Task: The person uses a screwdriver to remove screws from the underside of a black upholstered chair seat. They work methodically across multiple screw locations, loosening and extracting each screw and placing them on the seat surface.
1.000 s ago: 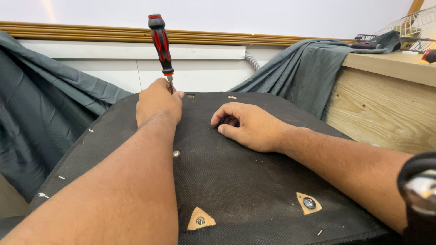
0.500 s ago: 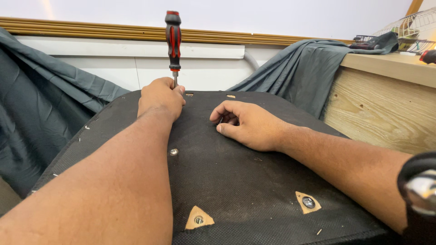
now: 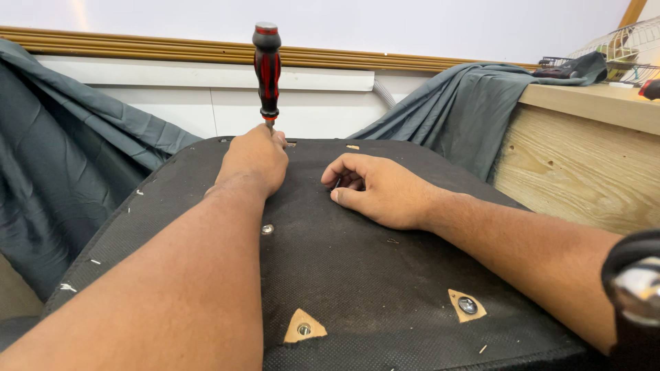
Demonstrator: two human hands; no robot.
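Observation:
My left hand (image 3: 254, 159) grips the metal shaft of a screwdriver (image 3: 267, 69) with a red and black handle, which stands almost upright at the far edge of a black fabric-covered panel (image 3: 357, 275). My right hand (image 3: 378, 189) rests on the panel's cloth with its fingers curled down, pressing the fabric just right of the tool. The screwdriver's tip is hidden behind my left hand. Bolt heads (image 3: 467, 306) sit in triangular cut-outs of the fabric near me, with a second bolt (image 3: 302, 329) and a small one (image 3: 267, 229) by my left forearm.
Grey cloth (image 3: 62, 158) drapes at the left and over a wooden bench (image 3: 577, 165) at the right. A wire fan guard (image 3: 629, 45) stands on the bench. A white wall with wooden trim (image 3: 137, 49) lies behind. Loose staples dot the panel's left edge.
The screwdriver went from leaning left to nearly upright and shifted a little to the right with my left hand. My right hand has stayed in place on the fabric.

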